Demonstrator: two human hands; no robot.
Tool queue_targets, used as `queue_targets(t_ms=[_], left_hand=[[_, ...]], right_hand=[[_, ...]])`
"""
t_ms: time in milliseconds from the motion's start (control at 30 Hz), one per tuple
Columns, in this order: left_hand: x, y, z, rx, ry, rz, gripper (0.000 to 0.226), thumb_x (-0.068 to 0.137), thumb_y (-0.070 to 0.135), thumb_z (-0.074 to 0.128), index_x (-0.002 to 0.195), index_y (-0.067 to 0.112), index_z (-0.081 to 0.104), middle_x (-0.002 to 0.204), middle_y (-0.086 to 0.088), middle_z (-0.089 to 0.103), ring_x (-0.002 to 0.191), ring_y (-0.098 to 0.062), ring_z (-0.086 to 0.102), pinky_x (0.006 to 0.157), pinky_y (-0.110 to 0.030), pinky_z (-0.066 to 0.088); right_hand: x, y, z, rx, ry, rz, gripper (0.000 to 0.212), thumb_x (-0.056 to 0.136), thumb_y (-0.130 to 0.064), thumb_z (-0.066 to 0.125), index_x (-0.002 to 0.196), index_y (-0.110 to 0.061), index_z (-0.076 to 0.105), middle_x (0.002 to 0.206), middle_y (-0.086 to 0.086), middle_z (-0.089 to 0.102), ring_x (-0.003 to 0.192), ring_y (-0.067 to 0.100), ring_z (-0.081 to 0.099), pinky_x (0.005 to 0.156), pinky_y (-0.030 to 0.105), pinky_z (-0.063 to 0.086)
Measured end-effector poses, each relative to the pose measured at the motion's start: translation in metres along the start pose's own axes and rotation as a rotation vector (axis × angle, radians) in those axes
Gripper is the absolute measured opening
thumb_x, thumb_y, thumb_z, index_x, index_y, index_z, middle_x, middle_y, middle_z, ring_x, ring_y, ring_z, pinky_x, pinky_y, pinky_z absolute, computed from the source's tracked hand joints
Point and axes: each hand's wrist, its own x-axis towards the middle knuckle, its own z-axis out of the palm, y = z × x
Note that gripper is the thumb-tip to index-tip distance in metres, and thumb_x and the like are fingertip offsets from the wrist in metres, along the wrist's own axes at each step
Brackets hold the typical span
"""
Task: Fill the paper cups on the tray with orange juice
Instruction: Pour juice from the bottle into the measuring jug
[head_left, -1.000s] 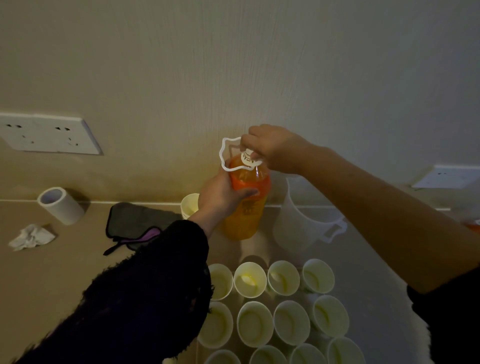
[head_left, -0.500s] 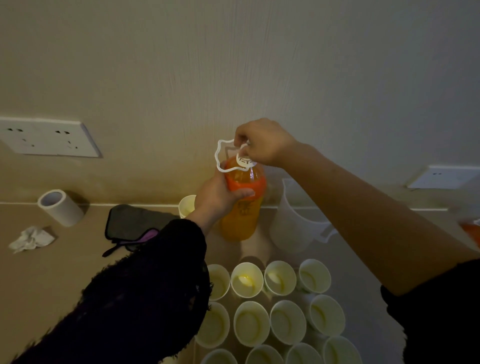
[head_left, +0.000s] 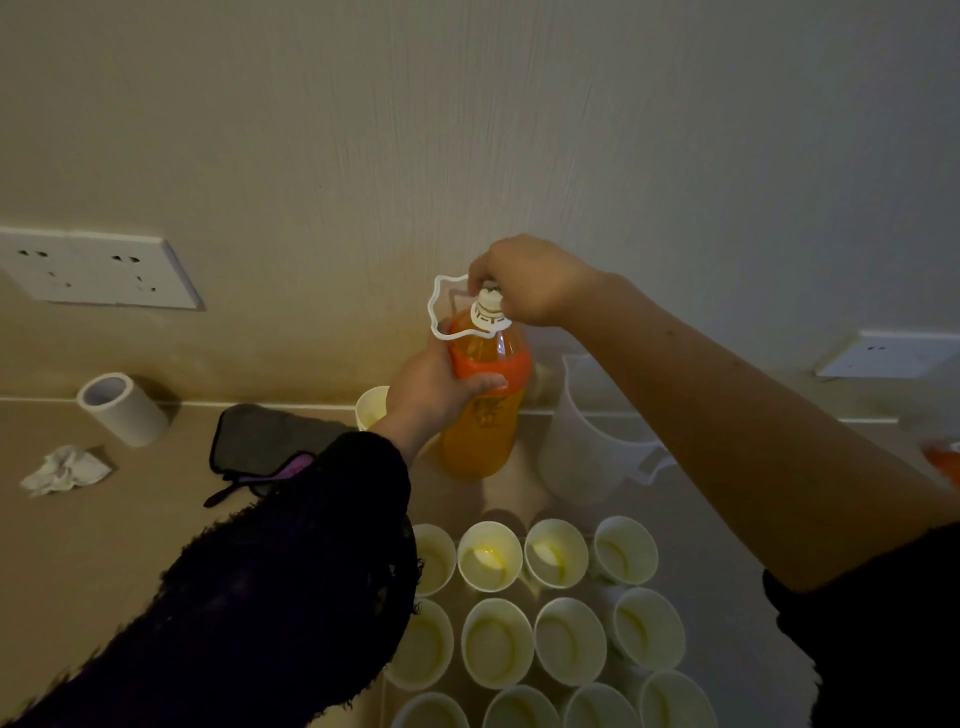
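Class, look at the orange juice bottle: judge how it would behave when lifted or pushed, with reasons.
The orange juice bottle looks nearly full, so it is probably heavy for its size. Its clear plastic wall may give slightly where the left hand grips it. Tall and narrow, it could tip if pushed near the cap.

We count twelve paper cups (head_left: 496, 644) clustered at lower centre, three rows of four, and a thirteenth lone cup (head_left: 371, 408) above them. One orange juice bottle (head_left: 483, 431) stands mid-frame, one translucent jug (head_left: 587, 452) to its right. Two wall sockets (head_left: 98, 270), upper left and far right; one tape roll (head_left: 122, 408), one crumpled tissue (head_left: 65, 467), one dark pouch (head_left: 260, 441) at left.
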Motion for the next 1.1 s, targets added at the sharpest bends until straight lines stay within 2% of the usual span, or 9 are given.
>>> queue_targets(t_ms=[167, 367, 433, 533, 600, 733, 833, 933, 1100], left_hand=[[0.000, 0.000, 0.000, 0.019, 0.009, -0.007, 0.078, 0.073, 0.046, 0.075, 0.139, 0.027, 0.038, 0.128, 0.001, 0.059, 0.115, -0.025, 0.056, 0.091, -0.035, 0.046], [-0.001, 0.001, -0.001, 0.009, 0.008, -0.005, 0.080, 0.075, 0.045, 0.074, 0.141, 0.027, 0.033, 0.131, 0.001, 0.057, 0.118, -0.025, 0.054, 0.094, -0.037, 0.045], [-0.001, 0.003, -0.001, 0.015, 0.007, -0.007, 0.081, 0.075, 0.046, 0.074, 0.141, 0.028, 0.032, 0.131, 0.001, 0.057, 0.118, -0.025, 0.055, 0.095, -0.038, 0.047], [-0.002, 0.004, -0.001, 0.018, 0.003, -0.010, 0.081, 0.076, 0.045, 0.073, 0.142, 0.027, 0.031, 0.133, 0.000, 0.055, 0.119, -0.026, 0.053, 0.095, -0.038, 0.045], [-0.003, 0.006, -0.002, 0.019, 0.002, -0.001, 0.081, 0.077, 0.043, 0.073, 0.143, 0.025, 0.030, 0.134, -0.001, 0.054, 0.120, -0.026, 0.053, 0.095, -0.037, 0.044], [-0.004, 0.006, -0.003, 0.006, -0.005, -0.009, 0.081, 0.076, 0.044, 0.073, 0.143, 0.026, 0.031, 0.135, -0.001, 0.054, 0.120, -0.026, 0.053, 0.097, -0.039, 0.045], [-0.004, 0.006, -0.002, -0.005, -0.019, -0.021, 0.082, 0.075, 0.046, 0.074, 0.143, 0.027, 0.030, 0.135, 0.000, 0.054, 0.120, -0.027, 0.053, 0.099, -0.045, 0.046], [-0.005, 0.008, -0.002, -0.023, -0.014, -0.016, 0.082, 0.076, 0.044, 0.074, 0.143, 0.025, 0.031, 0.135, -0.001, 0.054, 0.121, -0.027, 0.053, 0.098, -0.041, 0.045], [-0.011, 0.011, -0.005, -0.137, 0.054, -0.039, 0.089, 0.066, 0.036, 0.084, 0.139, 0.022, 0.035, 0.132, 0.001, 0.054, 0.120, -0.024, 0.051, 0.095, -0.038, 0.046]], right_hand=[[0.000, -0.005, 0.006, -0.014, 0.086, -0.013, 0.020, 0.095, -0.024, 0.053, 0.103, -0.011, 0.066, 0.092, 0.001, 0.058, 0.091, 0.019, 0.059, 0.070, 0.029, 0.037], [0.001, -0.007, 0.009, -0.074, 0.122, -0.001, 0.028, 0.095, -0.020, 0.054, 0.120, -0.007, 0.057, 0.119, 0.010, 0.054, 0.099, 0.026, 0.057, 0.084, 0.037, 0.048], [0.001, -0.004, 0.003, -0.057, 0.086, 0.015, 0.024, 0.093, -0.019, 0.058, 0.113, -0.005, 0.060, 0.115, 0.011, 0.050, 0.091, 0.024, 0.054, 0.074, 0.030, 0.046], [-0.001, -0.002, -0.003, -0.060, 0.014, 0.040, 0.010, 0.091, -0.012, 0.058, 0.082, -0.010, 0.054, 0.079, 0.004, 0.046, 0.065, 0.014, 0.043, 0.055, 0.020, 0.031], [-0.002, -0.001, -0.005, -0.085, -0.018, 0.026, 0.004, 0.093, -0.010, 0.056, 0.090, -0.008, 0.057, 0.076, 0.003, 0.049, 0.068, 0.015, 0.046, 0.061, 0.024, 0.035], [0.000, 0.007, 0.003, -0.070, 0.015, 0.010, 0.025, 0.092, -0.012, 0.057, 0.117, -0.009, 0.055, 0.107, 0.009, 0.058, 0.088, 0.020, 0.051, 0.073, 0.030, 0.041], [-0.004, 0.018, 0.008, 0.259, 0.179, 0.119, 0.031, 0.091, -0.009, 0.059, 0.121, -0.011, 0.054, 0.104, 0.004, 0.055, 0.090, 0.017, 0.051, 0.075, 0.028, 0.041], [-0.013, 0.024, 0.015, 1.027, 0.363, 0.276, 0.024, 0.091, -0.002, 0.057, 0.114, -0.007, 0.054, 0.103, 0.012, 0.061, 0.085, 0.019, 0.062, 0.080, 0.030, 0.055], [-0.033, 0.020, 0.025, 1.812, 0.245, 0.215, 0.020, 0.099, -0.004, 0.042, 0.113, 0.002, 0.055, 0.100, 0.011, 0.060, 0.072, 0.012, 0.056, 0.066, 0.022, 0.055]])
